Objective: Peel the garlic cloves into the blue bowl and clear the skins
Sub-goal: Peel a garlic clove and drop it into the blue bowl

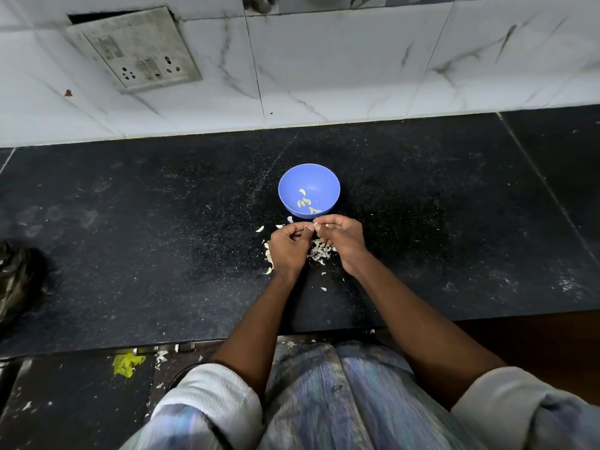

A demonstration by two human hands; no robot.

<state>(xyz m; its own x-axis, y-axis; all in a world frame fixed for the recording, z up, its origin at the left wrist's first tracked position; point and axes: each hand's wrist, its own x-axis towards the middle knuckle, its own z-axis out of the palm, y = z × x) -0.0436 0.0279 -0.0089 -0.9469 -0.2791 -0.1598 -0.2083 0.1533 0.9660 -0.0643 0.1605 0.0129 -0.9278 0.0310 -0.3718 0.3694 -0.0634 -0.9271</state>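
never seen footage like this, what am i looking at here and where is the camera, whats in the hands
There is no machine here. This single picture comes from a camera worn on a person's head, looking forward and down at their own arms. The left hand and right hand meet just in front of a blue bowl, fingertips pinching something small between them, probably a garlic clove being peeled, though it is too small to make out. A few peeled cloves lie in the bowl. Papery skins are scattered on the black counter under the hands. Behind is a tiled wall with a socket plate.
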